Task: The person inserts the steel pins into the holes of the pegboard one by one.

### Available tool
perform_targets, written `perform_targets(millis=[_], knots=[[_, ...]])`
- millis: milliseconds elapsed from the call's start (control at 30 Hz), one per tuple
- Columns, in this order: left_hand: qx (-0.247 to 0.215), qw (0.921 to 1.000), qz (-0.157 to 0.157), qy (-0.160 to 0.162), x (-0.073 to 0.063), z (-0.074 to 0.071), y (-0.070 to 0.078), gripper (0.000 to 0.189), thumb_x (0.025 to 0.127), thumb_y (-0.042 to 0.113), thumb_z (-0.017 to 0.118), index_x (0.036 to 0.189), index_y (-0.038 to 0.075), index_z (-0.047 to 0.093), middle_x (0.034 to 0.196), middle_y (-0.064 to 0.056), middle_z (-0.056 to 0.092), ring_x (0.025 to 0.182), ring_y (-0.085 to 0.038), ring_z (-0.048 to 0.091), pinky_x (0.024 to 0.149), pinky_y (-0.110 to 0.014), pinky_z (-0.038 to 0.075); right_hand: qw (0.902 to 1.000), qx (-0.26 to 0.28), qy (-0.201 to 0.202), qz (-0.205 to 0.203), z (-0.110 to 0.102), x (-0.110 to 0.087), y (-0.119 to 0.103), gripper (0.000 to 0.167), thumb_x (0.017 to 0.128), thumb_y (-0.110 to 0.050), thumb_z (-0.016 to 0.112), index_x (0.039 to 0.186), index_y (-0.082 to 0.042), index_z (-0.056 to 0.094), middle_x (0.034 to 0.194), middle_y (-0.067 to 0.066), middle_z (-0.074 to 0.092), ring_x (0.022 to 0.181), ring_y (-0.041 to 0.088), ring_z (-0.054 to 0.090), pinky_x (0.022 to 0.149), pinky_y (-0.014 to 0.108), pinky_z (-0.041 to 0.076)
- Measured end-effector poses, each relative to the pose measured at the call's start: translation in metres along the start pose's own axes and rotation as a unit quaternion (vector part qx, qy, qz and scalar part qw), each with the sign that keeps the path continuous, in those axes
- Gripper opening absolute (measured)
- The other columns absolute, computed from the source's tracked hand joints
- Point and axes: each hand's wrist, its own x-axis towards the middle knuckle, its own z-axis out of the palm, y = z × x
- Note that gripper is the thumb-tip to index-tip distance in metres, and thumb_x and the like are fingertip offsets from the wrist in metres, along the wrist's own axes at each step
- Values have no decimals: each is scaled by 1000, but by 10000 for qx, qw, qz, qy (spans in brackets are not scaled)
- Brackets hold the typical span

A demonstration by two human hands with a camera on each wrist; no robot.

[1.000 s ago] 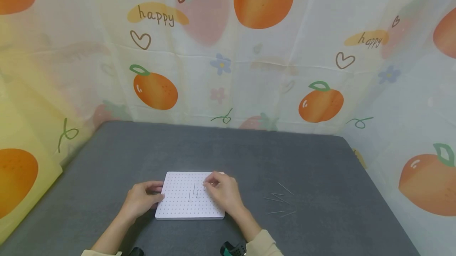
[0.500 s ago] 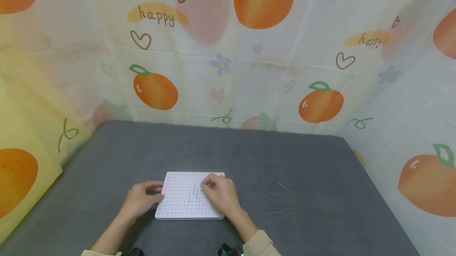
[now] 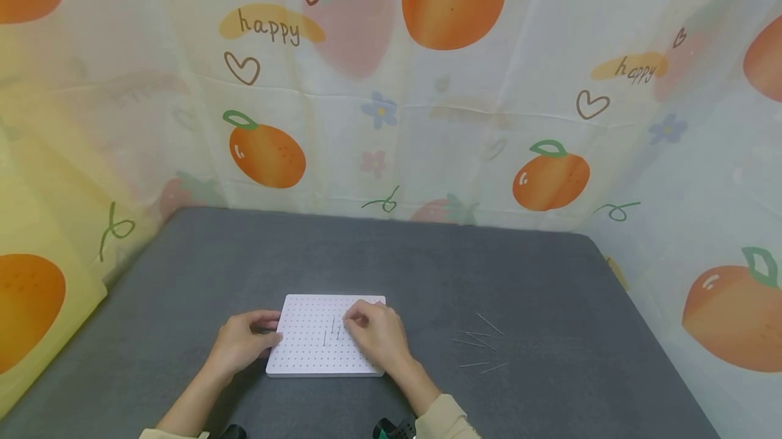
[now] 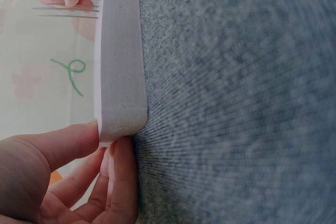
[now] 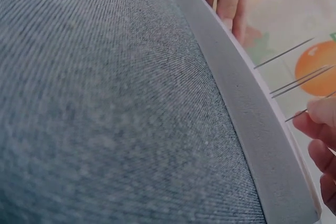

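A white board with rows of small holes (image 3: 303,334) lies flat on the table. My left hand (image 3: 239,342) grips its left edge, the thumb at the top face and the fingers against the side. Over the board's right half, my right hand (image 3: 381,336) pinches a thin metal needle (image 5: 295,115) between thumb and index finger. That needle's lower end meets the board's top surface in the right wrist view. Three similar needles (image 5: 285,53) stand upright from the board, just left of the pinching fingertips.
On the dark grey table (image 3: 519,276), several loose needles (image 3: 474,364) lie scattered right of the board. A cloth printed with oranges (image 3: 269,154) hangs behind and along both sides of the table. Dark straps (image 3: 394,428) show near the bottom edge.
My right hand has shifted slightly left and down over the board with the needle, closer to the standing ones, then nearly stopped. The left hand and the board stay put.
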Motion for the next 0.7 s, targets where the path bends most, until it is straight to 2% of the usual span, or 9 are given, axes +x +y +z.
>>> perform_targets(millis=[100,300,533,700], knots=[[3,10000,-14,2,0,0,0,43,77,6,68,117,-2,58,100,-14,64,77,-17,60,61,-31,55,9999,-89,-20,-49,0,0,1,0,79,-22,67,79,-22,67,71,-13,64,62,-1,49,59,16,38],[-35,10000,-24,5,1,1,-2,43,76,6,68,117,-1,58,100,-14,64,77,-17,60,61,-31,55,9996,-238,-136,-114,0,-2,1,4,80,-21,66,84,-21,67,74,-12,63,64,0,48,59,16,37],[-31,10000,13,2,1,1,-1,43,76,6,68,117,-2,58,100,-14,64,77,-17,60,61,-32,55,9995,-166,-71,-245,-3,-5,3,10,80,-17,65,89,-21,66,79,-11,64,68,2,51,61,15,39],[-32,10000,-28,-11,0,0,0,43,77,6,68,118,-1,58,101,-15,64,77,-17,60,60,-31,55,9998,-74,-88,-179,-11,-7,4,10,81,-17,65,90,-20,67,82,-9,65,72,4,54,63,17,43]])
